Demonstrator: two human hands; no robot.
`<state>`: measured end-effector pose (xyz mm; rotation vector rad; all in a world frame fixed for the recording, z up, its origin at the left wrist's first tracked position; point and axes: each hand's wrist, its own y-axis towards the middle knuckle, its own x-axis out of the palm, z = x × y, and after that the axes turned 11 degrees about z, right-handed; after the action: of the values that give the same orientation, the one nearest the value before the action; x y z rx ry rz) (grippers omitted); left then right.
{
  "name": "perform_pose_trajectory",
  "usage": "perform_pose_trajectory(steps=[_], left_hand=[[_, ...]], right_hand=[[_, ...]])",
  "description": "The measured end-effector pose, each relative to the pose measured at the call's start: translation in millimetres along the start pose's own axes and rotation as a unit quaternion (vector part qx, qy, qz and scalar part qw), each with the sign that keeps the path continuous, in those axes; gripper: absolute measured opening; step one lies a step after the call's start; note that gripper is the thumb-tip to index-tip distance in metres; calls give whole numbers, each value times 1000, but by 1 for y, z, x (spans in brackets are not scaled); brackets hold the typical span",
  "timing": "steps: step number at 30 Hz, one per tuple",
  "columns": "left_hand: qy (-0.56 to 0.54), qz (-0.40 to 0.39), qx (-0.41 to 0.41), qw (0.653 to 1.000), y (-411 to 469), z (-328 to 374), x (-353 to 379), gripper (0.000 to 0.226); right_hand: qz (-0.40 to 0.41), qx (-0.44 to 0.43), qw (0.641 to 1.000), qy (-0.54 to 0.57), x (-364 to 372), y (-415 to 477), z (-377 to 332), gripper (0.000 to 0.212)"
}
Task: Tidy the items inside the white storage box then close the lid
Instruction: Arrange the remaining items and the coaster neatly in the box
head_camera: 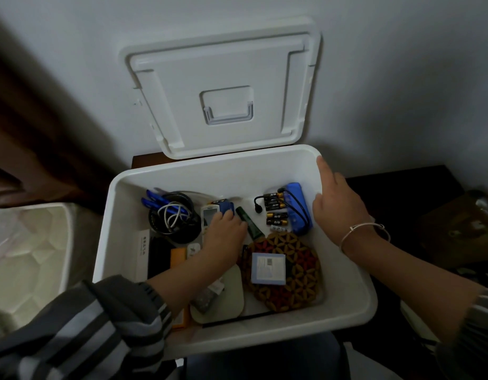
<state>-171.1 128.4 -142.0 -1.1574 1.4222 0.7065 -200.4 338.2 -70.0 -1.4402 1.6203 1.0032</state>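
The white storage box (344, 283) stands open, and its lid (223, 86) leans upright against the wall behind it. My left hand (223, 234) reaches into the box, fingers curled onto a small blue device (225, 207) that lies on a white handset (208, 215). My right hand (339, 207) rests on the box's right wall with the index finger straight toward the far corner. Inside lie blue pens (155, 200), coiled cables (171, 215), a green tube (248, 226), several batteries (275, 212), a blue case (299, 207), a woven round mat (292, 292) and a pale blue square box (268, 268).
A white bin lined with clear plastic (31, 256) stands at the left, close to the box. Dark wooden furniture (31, 119) rises at the far left. A dark surface with objects (443, 229) lies to the right. A white wall is behind.
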Motion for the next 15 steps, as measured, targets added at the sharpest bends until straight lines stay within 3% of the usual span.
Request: perform_pose_trajectory(steps=[7,12,15], left_hand=[[-29,74,-25,997,-9,-3,7,49],[-64,190,4,980,-26,-6,12,44],[-113,116,15,987,-23,-11,21,55]], right_hand=[[1,-3,1000,3,1,0,1,69],[2,-4,1000,10,2,0,2,69],[-1,2,1000,12,2,0,2,70]])
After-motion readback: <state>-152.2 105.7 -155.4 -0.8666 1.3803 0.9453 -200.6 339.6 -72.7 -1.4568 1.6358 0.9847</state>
